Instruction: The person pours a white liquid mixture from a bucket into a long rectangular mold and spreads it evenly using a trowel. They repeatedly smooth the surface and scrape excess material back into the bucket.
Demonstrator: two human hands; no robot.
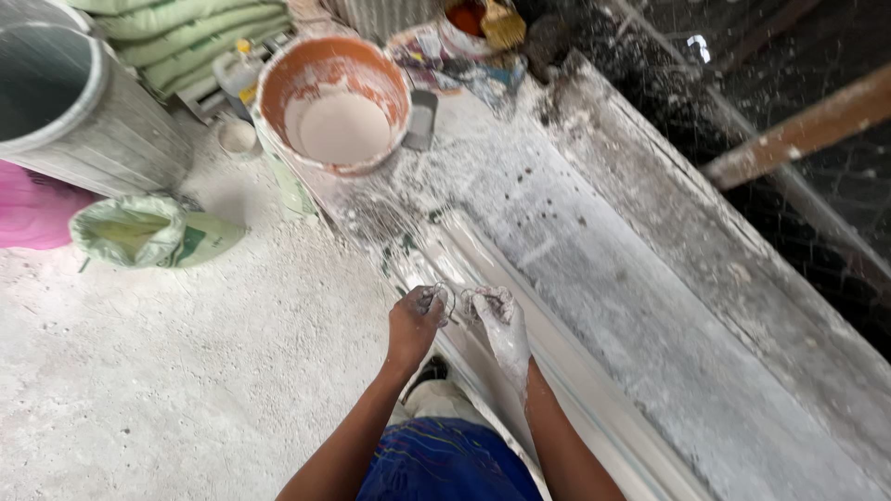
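Observation:
My left hand (415, 320) and my right hand (501, 325) are close together over the near edge of a long plaster-covered workbench (594, 269). Both are coated in white plaster. Their fingers pinch a thin strand of fibre or wire (452, 301) stretched between them, just above a long white moulded strip (483, 278) that runs along the bench edge. An orange bucket (332, 102) holding white plaster mix stands at the far end of the bench.
A large grey barrel (83, 102) stands at the left, with a green sack (139, 232) beside it and stacked green sacks (186, 32) behind. A wooden pole (798, 134) crosses at the right. The floor (186, 371) is dusted white.

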